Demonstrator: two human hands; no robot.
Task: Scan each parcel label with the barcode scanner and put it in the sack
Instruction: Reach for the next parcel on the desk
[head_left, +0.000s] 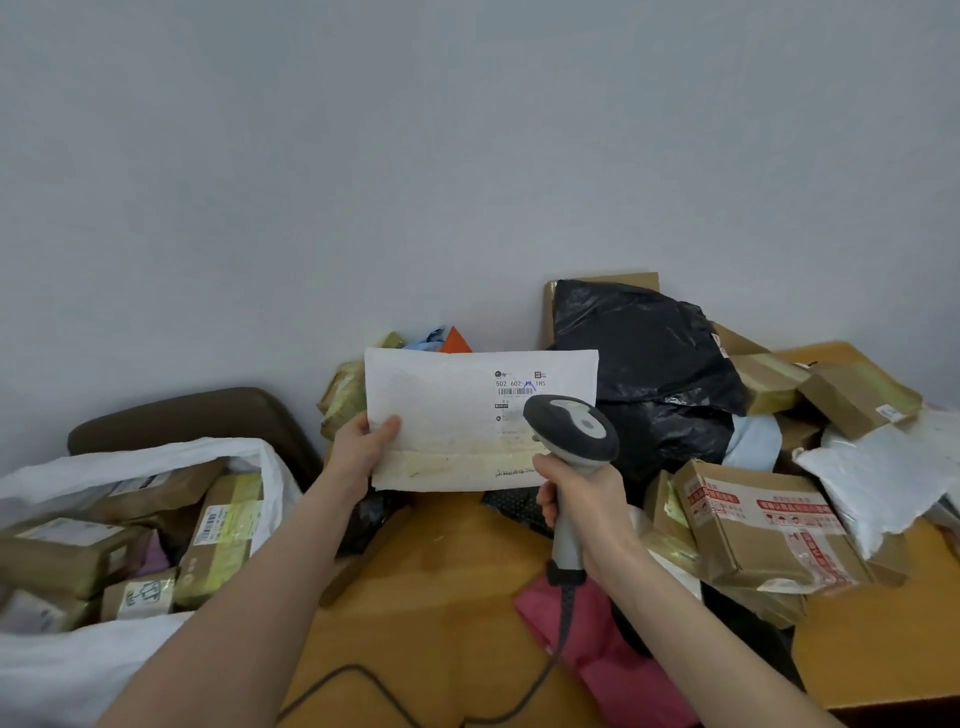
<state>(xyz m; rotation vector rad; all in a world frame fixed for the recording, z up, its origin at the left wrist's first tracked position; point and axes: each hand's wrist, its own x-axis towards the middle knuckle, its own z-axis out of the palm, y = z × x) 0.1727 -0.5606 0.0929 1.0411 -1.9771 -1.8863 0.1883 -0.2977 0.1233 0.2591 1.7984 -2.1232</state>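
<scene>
Head view: the left hand (366, 447) pinches the left edge of the white envelope (457, 415), held upright above the table (457, 561). The right hand (582, 499) grips the scanner (571, 431), whose head covers part of the label (519, 389). The envelope looks light and flexible; hold it by an edge. The sack (78, 670) lies near left, cut off by the frame.

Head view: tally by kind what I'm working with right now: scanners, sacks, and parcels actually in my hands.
barcode scanner: 1, gripped by the right hand
white sack: 1, with parcels in it
white mailer: 1, held by the left hand
Total: 3
</scene>
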